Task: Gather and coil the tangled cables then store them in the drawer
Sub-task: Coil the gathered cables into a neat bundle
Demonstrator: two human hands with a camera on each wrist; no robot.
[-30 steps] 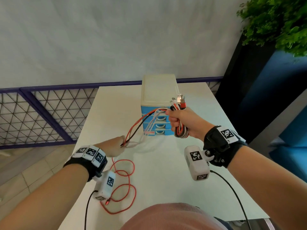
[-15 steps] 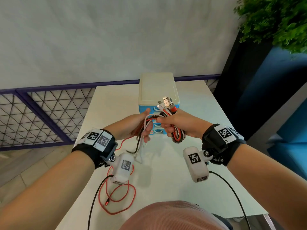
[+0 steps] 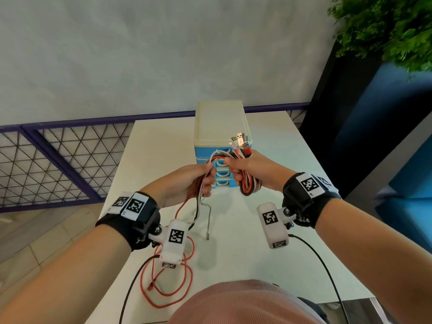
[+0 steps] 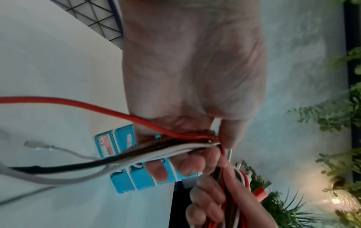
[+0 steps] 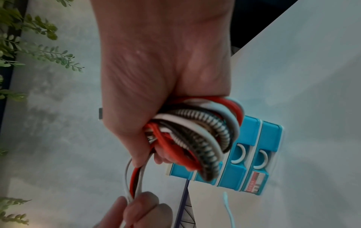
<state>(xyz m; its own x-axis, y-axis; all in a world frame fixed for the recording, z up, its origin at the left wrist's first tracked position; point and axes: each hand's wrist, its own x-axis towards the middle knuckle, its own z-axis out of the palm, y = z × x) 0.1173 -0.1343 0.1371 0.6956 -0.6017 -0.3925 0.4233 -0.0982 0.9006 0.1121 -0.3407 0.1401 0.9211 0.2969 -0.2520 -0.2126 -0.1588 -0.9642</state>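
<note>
My right hand point(image 3: 245, 169) grips a coiled bundle of cables point(image 3: 249, 186) in red, white and braided black; the same bundle point(image 5: 197, 135) fills the right wrist view. Several plugs point(image 3: 240, 142) stick up above the fist. My left hand point(image 3: 198, 181) pinches the loose strands point(image 4: 175, 145) running from the bundle, a short arc apart from the right hand. A red cable tail point(image 3: 168, 284) lies in loops on the white table point(image 3: 257, 253), and a grey tail point(image 3: 208, 220) hangs down to it. The small blue drawer unit point(image 3: 222, 127) stands just behind both hands, drawers closed.
A purple mesh railing point(image 3: 58, 160) runs along the table's far and left sides. A dark planter with green foliage point(image 3: 385, 31) stands at the right. Black wrist-camera cords point(image 3: 327, 272) trail off the near edge.
My left hand came up from the table to the right hand, drawing the loose strands with it, and now holds them close to the bundle. The bundle stays in my right fist.
</note>
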